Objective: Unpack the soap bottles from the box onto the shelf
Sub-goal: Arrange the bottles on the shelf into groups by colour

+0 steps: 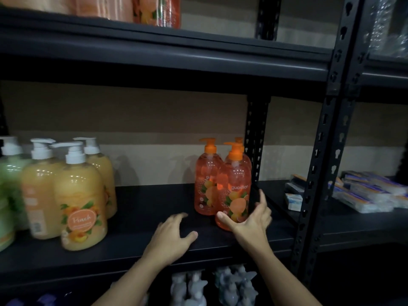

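head view. i see one black metal shelf board [141,208] at mid-height in a black slotted steel rack, carrying two groups of upright pump bottles set well apart.

right group: i count three clear orange plastic soap bottles with orange pump tops, standing close together near the rear upright post [256,140].
- the front orange bottle [234,184], labelled "guardian", stands toward the right end of the board.
- the second orange bottle [206,180] stands just behind it and to its left.
- the third orange bottle [240,142] shows only its pump top and one shoulder behind the front one.

hands: two.
- the right hand [251,219] grasps the front orange bottle low on its body, thumb on the bottle's left side and fingers round its right side.
- the left hand [172,237] is released, palm down with fingers spread, over bare board just left of that bottle and holding nothing. i cannot tell whether it touches the board.

left group: i count three pale yellow soap bottles with white pump tops. the nearest yellow bottle [80,202] is labelled "peach". one green bottle with a white pump [6,184] stands at the frame's left edge, blurred.

elsewhere:
- orange wrapped goods [154,12] sit on the shelf above.
- grey pump tops [229,286] show on the shelf below, their number unclear.
- stacked blue-and-white flat packs [364,195] lie in the neighbouring bay to the right.
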Action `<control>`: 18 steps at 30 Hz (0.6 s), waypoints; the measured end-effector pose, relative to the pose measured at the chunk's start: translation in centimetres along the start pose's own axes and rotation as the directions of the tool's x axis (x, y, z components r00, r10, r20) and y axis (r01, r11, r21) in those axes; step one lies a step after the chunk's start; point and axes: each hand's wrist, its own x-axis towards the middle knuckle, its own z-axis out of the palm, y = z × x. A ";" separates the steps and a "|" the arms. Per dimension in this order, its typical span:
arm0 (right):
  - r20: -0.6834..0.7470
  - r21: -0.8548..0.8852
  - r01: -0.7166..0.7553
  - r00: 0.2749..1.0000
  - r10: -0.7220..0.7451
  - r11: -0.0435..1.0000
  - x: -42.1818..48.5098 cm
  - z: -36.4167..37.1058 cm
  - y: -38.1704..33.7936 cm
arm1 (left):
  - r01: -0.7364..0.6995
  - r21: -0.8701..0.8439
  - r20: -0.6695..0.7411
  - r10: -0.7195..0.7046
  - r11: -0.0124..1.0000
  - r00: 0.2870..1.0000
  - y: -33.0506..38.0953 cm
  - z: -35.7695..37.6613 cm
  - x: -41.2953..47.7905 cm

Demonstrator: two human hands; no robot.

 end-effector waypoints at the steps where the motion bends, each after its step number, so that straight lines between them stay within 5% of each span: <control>1: -0.093 -0.003 0.031 0.995 -0.032 1.000 -0.7 0.3 0.0 | -0.029 -0.139 -0.052 0.022 0.990 0.998 -0.2 -0.7 -0.6; 4: -0.396 -0.046 0.264 0.881 -0.260 0.964 -3.9 1.8 -1.4 | -0.064 -0.256 -0.268 -0.007 0.964 0.963 -2.1 -3.4 -2.9; 7: -0.420 -0.025 0.430 0.815 -0.399 0.903 -6.5 4.4 -4.0 | -0.067 -0.322 -0.397 -0.070 0.944 0.915 -5.3 -5.9 -5.0; 12: 0.034 0.230 0.389 0.913 -0.407 0.892 -8.8 9.7 -9.0 | -0.044 -0.178 -0.787 -0.115 0.983 0.607 -10.5 -11.1 -7.4; 14: 0.231 0.290 0.301 0.899 -0.371 0.909 -9.3 11.7 -11.0 | -0.047 -0.195 -0.800 -0.131 0.980 0.586 -11.7 -12.7 -7.0; 18: 0.450 0.266 0.191 0.842 -0.297 0.945 -10.3 15.6 -13.3 | 0.049 -0.355 -0.682 -0.294 0.934 0.670 -14.4 -13.8 -5.2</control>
